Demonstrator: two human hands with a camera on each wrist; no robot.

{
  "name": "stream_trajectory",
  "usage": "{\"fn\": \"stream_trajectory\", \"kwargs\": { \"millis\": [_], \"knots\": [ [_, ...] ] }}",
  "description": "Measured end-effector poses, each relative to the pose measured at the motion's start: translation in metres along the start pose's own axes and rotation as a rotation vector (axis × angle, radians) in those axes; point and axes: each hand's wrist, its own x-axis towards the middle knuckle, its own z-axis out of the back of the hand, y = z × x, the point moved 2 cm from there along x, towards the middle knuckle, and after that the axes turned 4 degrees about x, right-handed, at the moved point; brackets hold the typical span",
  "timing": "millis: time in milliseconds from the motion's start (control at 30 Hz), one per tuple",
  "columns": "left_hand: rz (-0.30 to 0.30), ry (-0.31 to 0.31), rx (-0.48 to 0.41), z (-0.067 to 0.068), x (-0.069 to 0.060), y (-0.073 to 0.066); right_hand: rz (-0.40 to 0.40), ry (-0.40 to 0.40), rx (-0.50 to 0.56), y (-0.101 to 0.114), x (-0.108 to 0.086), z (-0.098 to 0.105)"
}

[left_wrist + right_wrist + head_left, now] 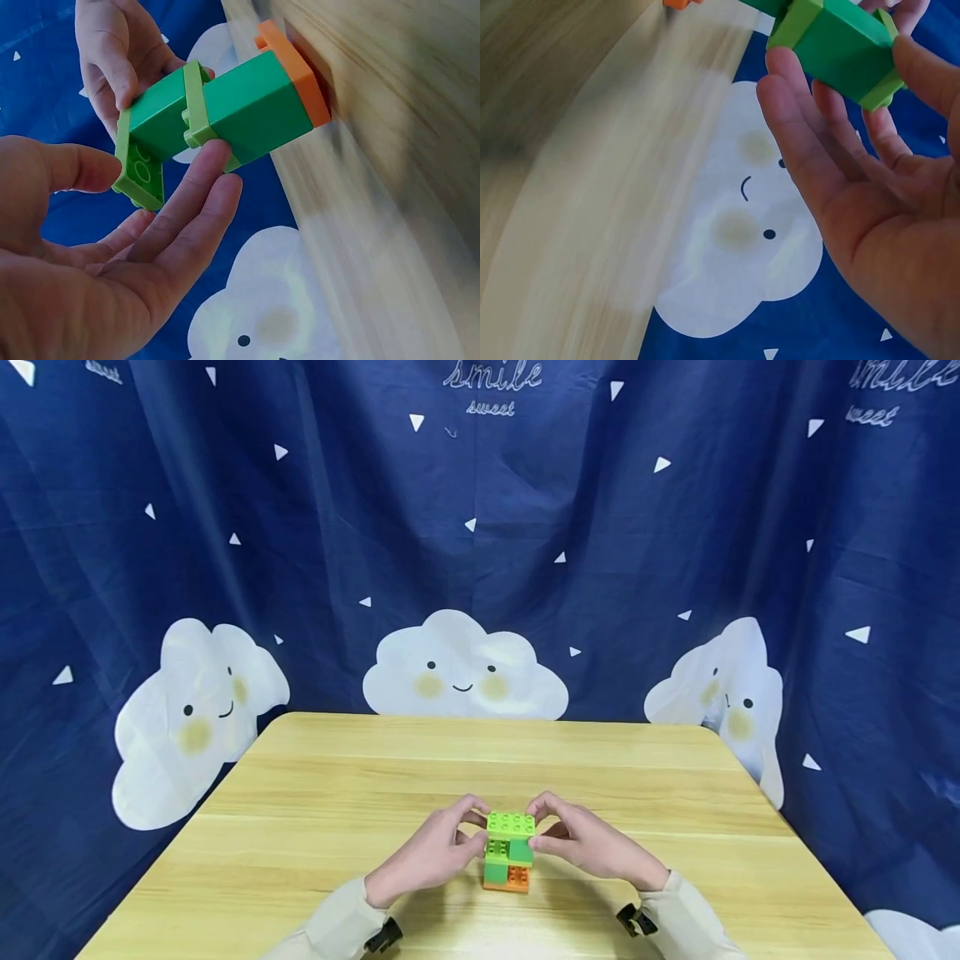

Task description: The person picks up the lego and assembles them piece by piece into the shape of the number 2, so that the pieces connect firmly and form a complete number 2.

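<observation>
A stack of toy building blocks stands upright on the wooden table. An orange plate forms its base, with a dark green block on it. Above come a lime plate, a second dark green block set to the right, and a lime top plate. My left hand grips the stack's upper left side, thumb at the top plate's edge and fingers lower down. On the opposite side my right hand holds the upper part between thumb and fingers.
The light wooden table extends around the stack, its far edge close to a dark blue curtain printed with clouds and triangles. A black strap sits at the left cuff, another black strap at the right one.
</observation>
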Motion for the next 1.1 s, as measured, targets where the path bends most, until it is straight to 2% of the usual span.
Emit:
{"fn": "stream_trajectory", "kwargs": {
  "millis": [367, 800, 1100],
  "knots": [
    [0.016, -0.037, -0.017, -0.003, 0.002, 0.005, -0.056, -0.147, 0.005, -0.010, 0.004, -0.001],
    [0.036, -0.059, -0.022, -0.005, 0.002, 0.006, -0.091, -0.200, -0.012, -0.016, 0.006, -0.004],
    [0.034, -0.064, -0.014, -0.007, 0.003, 0.012, -0.073, -0.210, 0.017, -0.019, 0.008, -0.007]
  ]
}}
